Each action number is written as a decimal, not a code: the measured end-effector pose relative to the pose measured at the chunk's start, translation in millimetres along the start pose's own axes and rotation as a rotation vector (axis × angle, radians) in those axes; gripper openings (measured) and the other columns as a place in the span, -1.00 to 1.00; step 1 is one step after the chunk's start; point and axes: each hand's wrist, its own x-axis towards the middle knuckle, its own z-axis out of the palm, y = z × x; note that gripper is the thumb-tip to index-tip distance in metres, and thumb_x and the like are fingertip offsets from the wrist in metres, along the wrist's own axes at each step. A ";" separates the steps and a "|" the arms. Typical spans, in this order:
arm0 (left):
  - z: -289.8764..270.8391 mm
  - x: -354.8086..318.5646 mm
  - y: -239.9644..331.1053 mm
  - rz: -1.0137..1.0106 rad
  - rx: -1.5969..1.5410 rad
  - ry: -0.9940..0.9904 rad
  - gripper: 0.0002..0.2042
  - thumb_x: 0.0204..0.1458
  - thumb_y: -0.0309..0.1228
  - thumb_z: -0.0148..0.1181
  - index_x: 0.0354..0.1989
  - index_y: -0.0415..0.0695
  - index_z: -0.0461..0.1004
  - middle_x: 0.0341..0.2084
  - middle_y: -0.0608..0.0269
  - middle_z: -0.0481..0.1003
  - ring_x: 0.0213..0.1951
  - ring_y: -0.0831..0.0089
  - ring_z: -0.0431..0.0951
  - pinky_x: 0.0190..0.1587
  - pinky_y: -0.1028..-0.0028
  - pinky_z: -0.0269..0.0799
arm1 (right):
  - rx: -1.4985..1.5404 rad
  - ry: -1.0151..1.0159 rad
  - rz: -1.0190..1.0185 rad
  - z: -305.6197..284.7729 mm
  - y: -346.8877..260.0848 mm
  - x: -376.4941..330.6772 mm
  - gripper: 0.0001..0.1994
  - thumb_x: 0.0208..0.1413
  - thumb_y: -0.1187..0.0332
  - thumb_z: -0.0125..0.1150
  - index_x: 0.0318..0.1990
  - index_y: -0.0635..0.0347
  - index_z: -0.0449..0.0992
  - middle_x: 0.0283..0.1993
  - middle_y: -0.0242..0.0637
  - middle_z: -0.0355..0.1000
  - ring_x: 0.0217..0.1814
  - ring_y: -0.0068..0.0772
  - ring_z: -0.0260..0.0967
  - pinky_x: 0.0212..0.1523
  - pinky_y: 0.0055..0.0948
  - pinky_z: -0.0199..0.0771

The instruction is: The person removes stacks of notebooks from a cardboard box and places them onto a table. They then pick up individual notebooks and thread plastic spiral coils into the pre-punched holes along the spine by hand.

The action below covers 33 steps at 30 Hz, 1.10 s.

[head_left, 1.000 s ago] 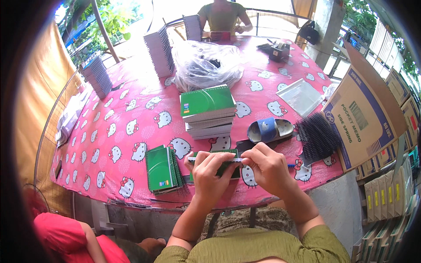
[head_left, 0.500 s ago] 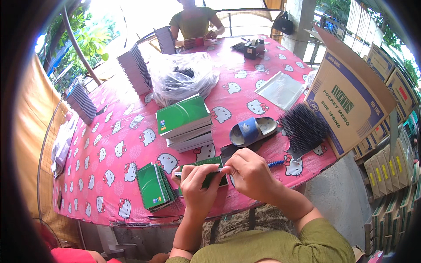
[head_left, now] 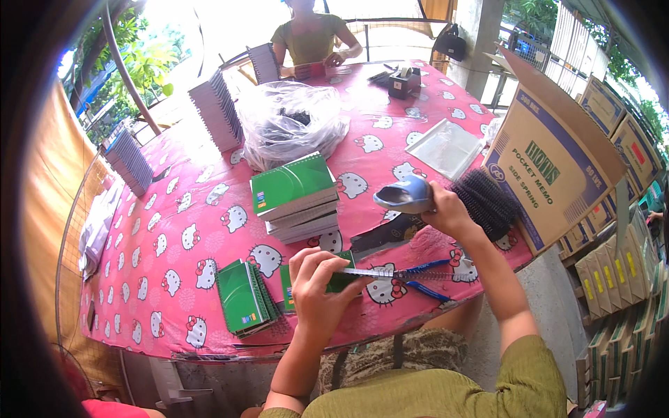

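Note:
My left hand [head_left: 315, 289] grips a small notebook [head_left: 354, 271] held edge-up, its spine toward me. A dark spiral coil [head_left: 456, 276] runs out from the notebook's right end. Raised off the table in my right hand [head_left: 449, 211] is a blue slipper [head_left: 408, 197], tilted, fingers wrapped round it. Blue-handled pliers [head_left: 431, 291] lie below the coil. Under my left hand a green notebook [head_left: 286, 284] shows in part. Left of it lies a small pile of green spiral notebooks [head_left: 240, 299].
A taller stack of green notebooks [head_left: 293, 184] stands mid-table, with a clear plastic bag [head_left: 289, 129] behind it. Dark coils [head_left: 486, 203] lie beside a cardboard box [head_left: 550, 164] at the right. A tape dispenser [head_left: 404, 83] and another person [head_left: 311, 42] are at the far side.
My right hand has left the notebook's edge, moved up and right, and lifted the blue slipper off the table. The coil and pliers are now uncovered. My left hand stays on the notebook.

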 end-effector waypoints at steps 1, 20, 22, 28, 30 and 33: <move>-0.3 0.7 0.0 0.003 0.001 0.002 -0.61 -0.50 -0.34 0.57 -0.44 -0.11 0.53 -0.44 0.30 0.48 -0.20 0.20 0.42 -0.14 0.26 0.37 | 0.340 0.043 -0.130 -7.0 -8.7 -0.8 -0.73 -0.04 0.38 0.31 -0.25 0.28 0.37 -0.32 -0.03 0.48 -0.28 -0.03 0.49 -0.19 -0.13 0.50; -2.6 -7.4 -19.4 -0.384 -0.449 0.046 -0.59 -0.26 -0.58 0.47 -0.16 -0.18 0.50 -0.17 0.21 0.41 -0.14 0.44 0.46 -0.09 0.45 0.46 | 0.721 -0.388 -0.153 -6.8 -69.2 -0.8 -0.56 -0.22 0.47 0.42 -0.09 0.27 0.49 -0.22 -0.20 0.54 -0.16 -0.40 0.49 -0.15 -0.33 0.48; 1.0 -13.0 -17.8 -0.477 -0.698 0.132 -0.62 -0.19 -0.66 0.40 -0.13 -0.21 0.48 -0.21 0.24 0.43 -0.14 0.48 0.47 -0.07 0.48 0.47 | 0.338 -0.330 -0.180 0.5 -71.1 7.5 -0.57 -0.21 0.49 0.41 -0.10 0.30 0.48 -0.25 -0.21 0.53 -0.18 -0.41 0.48 -0.15 -0.37 0.47; -1.7 -29.5 -32.1 -0.525 -0.891 0.166 -0.61 -0.10 -0.81 0.24 -0.05 -0.26 0.50 -0.18 0.19 0.52 -0.09 0.48 0.51 0.01 0.50 0.47 | 0.549 -0.423 -0.244 -1.9 -94.0 8.6 -0.61 -0.27 0.56 0.40 -0.17 0.28 0.49 -0.24 -0.34 0.51 -0.18 -0.56 0.42 -0.18 -0.44 0.47; -6.0 -27.3 -32.8 -0.561 -0.908 0.143 -0.61 -0.10 -0.82 0.22 -0.05 -0.27 0.52 -0.17 0.17 0.53 -0.09 0.48 0.52 0.00 0.50 0.48 | 0.930 -0.484 -0.141 2.1 -84.9 9.6 -0.61 -0.28 0.56 0.41 -0.18 0.26 0.49 -0.25 -0.36 0.51 -0.20 -0.60 0.41 -0.18 -0.45 0.46; -13.1 -27.7 -31.8 -0.601 -0.952 0.121 -0.64 -0.10 -0.82 0.22 -0.08 -0.27 0.55 -0.19 0.17 0.54 -0.12 0.48 0.53 -0.03 0.50 0.50 | 0.806 -0.540 -0.250 4.9 -85.5 5.2 -0.60 -0.20 0.48 0.44 -0.14 0.31 0.46 -0.30 -0.38 0.46 -0.22 -0.64 0.38 -0.20 -0.55 0.46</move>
